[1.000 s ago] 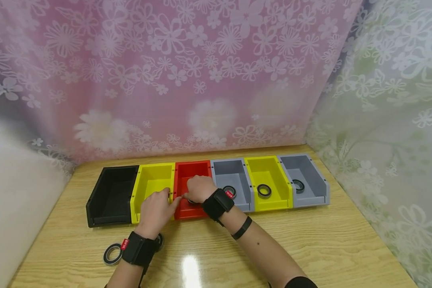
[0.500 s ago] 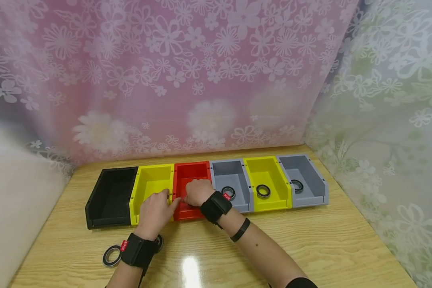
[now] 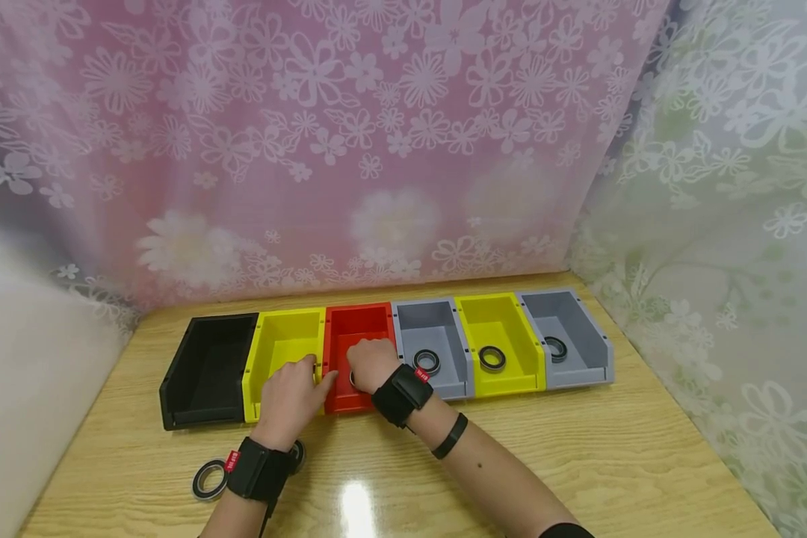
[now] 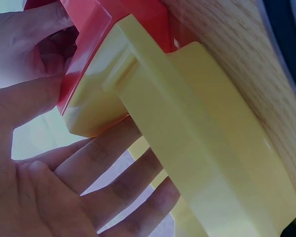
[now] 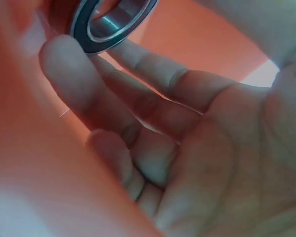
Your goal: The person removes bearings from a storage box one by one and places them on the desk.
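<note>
A row of joined storage bins stands on the table. My left hand (image 3: 288, 396) grips the adjoining walls of the yellow bin (image 4: 187, 133) and the red bin (image 3: 350, 320). Its thumb lies at the red edge, its other fingers on the yellow side. My right hand (image 3: 373, 364) is down inside the red bin with its fingers curled. In the right wrist view a black-and-steel ring bearing (image 5: 113, 29) sits tilted at its fingertips; the thumb's tip is out of frame. From the head, only a sliver of this bearing shows beside the hand.
To the right, a grey bin (image 3: 430, 317), a second yellow bin (image 3: 491, 317) and another grey bin (image 3: 554, 310) hold one bearing each. A black bin (image 3: 208, 362) ends the row at left. One loose bearing (image 3: 210, 479) and another (image 3: 299, 455) lie near my left wrist.
My right hand has shifted slightly down and toward me inside the red bin, away from the left thumb. The bearing's edge, hidden half a second ago, shows again. My left hand stays put.
</note>
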Tool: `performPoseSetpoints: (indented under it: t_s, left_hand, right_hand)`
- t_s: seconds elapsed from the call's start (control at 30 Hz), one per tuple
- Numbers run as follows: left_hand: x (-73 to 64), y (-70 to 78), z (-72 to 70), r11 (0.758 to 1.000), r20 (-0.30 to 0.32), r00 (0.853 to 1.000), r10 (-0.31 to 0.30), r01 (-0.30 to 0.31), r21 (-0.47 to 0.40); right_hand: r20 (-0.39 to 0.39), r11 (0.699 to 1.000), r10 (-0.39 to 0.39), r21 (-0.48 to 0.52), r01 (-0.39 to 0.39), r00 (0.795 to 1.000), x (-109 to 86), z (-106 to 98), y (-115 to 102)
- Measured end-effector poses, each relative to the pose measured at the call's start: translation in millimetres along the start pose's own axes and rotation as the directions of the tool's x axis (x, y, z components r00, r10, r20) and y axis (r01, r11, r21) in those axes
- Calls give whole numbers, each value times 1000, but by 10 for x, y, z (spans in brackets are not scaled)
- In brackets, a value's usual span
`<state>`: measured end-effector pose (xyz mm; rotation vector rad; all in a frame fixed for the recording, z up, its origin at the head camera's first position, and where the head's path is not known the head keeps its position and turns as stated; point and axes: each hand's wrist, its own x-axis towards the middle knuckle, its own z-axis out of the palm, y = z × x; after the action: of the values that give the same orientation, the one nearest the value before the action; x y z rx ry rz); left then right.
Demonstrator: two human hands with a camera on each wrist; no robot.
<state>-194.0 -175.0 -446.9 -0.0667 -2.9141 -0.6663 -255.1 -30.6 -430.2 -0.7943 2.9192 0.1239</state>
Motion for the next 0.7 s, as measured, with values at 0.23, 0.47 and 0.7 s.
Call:
performPoseSetpoints:
  t_s: [0.23,0.47,0.7]
  left_hand:
    - [5,7,6,1000,2,1000,-5,5,-6]
    - [-3,15,11,1000,11,1000,-4,4,-4]
    - [7,11,3,1000,4,1000,-5,5,2]
  right_hand:
    - [-16,1000,-1,-26,0,1000,-16,24,-7]
    - [-21,999,10,-50,-11,1000,-36,51,-8]
    - [-27,998,3,-67,-5,1000,-22,64,-14]
